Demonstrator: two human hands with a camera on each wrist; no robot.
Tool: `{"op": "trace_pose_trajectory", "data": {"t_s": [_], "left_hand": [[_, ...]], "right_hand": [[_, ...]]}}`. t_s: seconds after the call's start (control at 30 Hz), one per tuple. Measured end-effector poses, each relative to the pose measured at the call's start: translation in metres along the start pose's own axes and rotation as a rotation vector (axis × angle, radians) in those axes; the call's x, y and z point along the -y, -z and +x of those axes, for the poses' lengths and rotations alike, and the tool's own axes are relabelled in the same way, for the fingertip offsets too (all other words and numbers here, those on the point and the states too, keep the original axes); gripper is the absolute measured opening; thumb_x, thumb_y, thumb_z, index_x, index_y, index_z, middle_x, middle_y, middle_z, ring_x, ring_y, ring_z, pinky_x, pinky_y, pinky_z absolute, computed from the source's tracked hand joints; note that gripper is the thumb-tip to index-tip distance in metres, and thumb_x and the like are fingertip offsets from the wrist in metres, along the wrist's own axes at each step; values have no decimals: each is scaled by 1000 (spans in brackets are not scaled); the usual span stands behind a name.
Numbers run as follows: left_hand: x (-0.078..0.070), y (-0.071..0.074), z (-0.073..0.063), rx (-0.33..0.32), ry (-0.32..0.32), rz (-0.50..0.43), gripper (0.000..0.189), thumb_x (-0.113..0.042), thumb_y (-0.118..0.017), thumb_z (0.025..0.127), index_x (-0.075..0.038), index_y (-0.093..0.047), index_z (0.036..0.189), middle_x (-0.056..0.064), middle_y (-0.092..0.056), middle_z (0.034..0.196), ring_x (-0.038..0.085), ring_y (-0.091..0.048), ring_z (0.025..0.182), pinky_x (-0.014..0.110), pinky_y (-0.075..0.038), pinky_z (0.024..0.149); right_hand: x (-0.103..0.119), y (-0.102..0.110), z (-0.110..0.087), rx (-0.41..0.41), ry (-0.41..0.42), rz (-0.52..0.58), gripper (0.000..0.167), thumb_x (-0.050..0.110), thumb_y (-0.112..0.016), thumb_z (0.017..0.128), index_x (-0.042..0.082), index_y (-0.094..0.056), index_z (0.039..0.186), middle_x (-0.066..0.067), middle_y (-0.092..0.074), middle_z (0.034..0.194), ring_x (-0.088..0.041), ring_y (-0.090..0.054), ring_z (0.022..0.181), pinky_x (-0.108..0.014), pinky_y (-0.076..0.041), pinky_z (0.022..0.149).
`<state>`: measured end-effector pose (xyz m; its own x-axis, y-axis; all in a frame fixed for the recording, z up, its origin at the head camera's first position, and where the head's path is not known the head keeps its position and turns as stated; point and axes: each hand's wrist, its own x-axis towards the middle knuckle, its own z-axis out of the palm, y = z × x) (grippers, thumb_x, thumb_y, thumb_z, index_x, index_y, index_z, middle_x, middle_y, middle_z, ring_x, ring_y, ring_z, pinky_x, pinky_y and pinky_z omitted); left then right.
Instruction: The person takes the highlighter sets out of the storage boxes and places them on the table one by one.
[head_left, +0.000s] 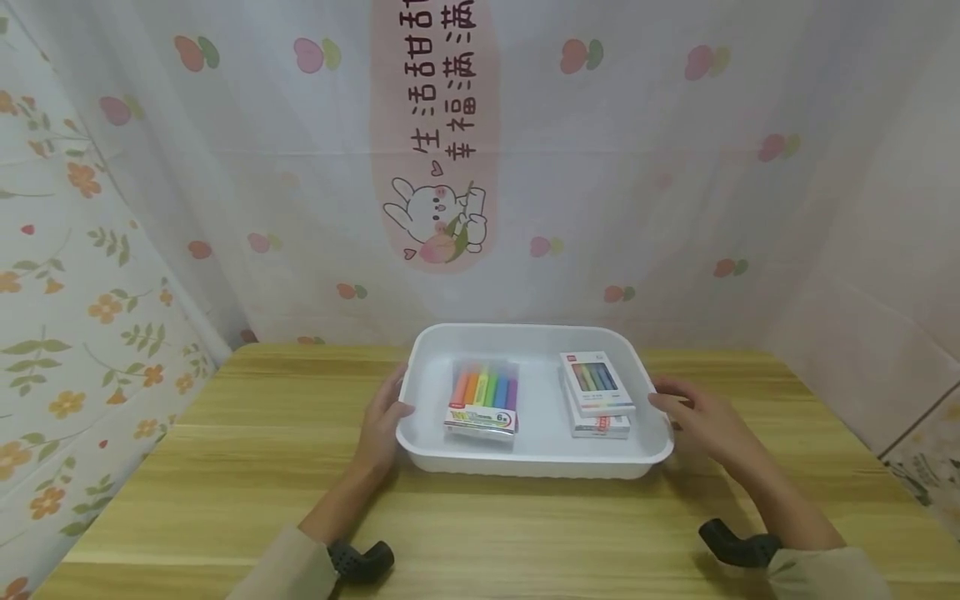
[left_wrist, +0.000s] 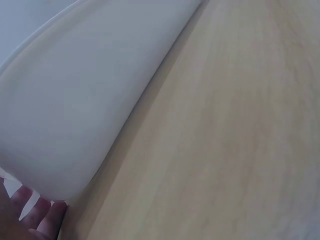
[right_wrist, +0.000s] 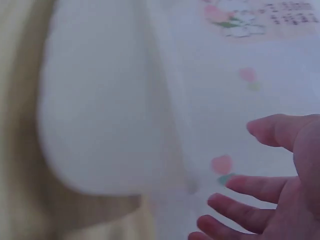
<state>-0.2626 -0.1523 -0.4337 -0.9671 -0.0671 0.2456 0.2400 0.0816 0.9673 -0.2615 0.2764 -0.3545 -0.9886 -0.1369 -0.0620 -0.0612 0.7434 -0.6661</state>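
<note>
A white plastic tray is on the wooden table in the head view. My left hand holds its left side, thumb at the rim and fingers along the outer wall. In the left wrist view, those fingers touch the tray's outer wall. Close by the right rim is my right hand; in the right wrist view its fingers are spread and apart from the tray. Inside the tray lie a clear pack of colourful highlighters and, at right, a white box picturing coloured sticks atop another white box.
The wood-grain table extends around the tray. A white curtain with fruit prints and a rabbit drawing hangs behind it. Floral cloth hangs at the left. Black curved devices sit at both wrists.
</note>
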Motion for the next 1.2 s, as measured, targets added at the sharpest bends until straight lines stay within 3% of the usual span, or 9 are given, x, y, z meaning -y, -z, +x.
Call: {"op": "trace_pose_trajectory", "data": {"t_s": [0.13,0.27,0.43,0.57,0.73,1.2], "left_hand": [[3,0,1,8,25,-27,67,-3,-41,94,-13,-31,159,16,-31,166,42,-38,148,59,-40,113],[6,0,1,15,41,-29,67,-5,-40,94,-15,-30,160,15,-30,166,41,-37,149,60,-39,114],[5,1,0,12,46,-23,67,-5,-39,95,-17,-29,160,15,-30,166,42,-37,149,61,-39,114],[5,0,0,0,48,-20,67,-4,-40,94,-16,-30,159,17,-32,165,42,-38,148,61,-39,114],[5,-3,3,7,42,-13,69,-2,-41,92,-12,-30,159,21,-33,163,44,-40,146,61,-41,113],[2,1,3,8,30,11,67,-2,-40,94,-11,-29,160,21,-32,164,44,-38,147,61,-39,114]], "right_hand": [[17,14,0,-1,17,-14,76,52,-41,104,-3,-32,155,-33,-36,157,-56,-40,139,-70,-43,103],[34,22,3,1,75,40,73,47,-42,105,-6,-30,155,-33,-34,157,-55,-39,139,-66,-43,107],[60,23,12,22,78,87,79,52,-45,102,1,-26,159,-29,-30,162,-52,-36,143,-62,-42,109],[73,16,19,-13,93,118,78,52,-49,101,5,-26,159,-27,-31,162,-51,-37,144,-64,-40,111],[75,-6,30,-58,83,63,79,52,-53,99,4,-30,157,-29,-35,159,-52,-39,142,-67,-38,110],[62,-40,54,-13,-59,62,82,48,-55,99,3,-22,160,-30,-25,163,-53,-30,147,-69,-30,116]]}}
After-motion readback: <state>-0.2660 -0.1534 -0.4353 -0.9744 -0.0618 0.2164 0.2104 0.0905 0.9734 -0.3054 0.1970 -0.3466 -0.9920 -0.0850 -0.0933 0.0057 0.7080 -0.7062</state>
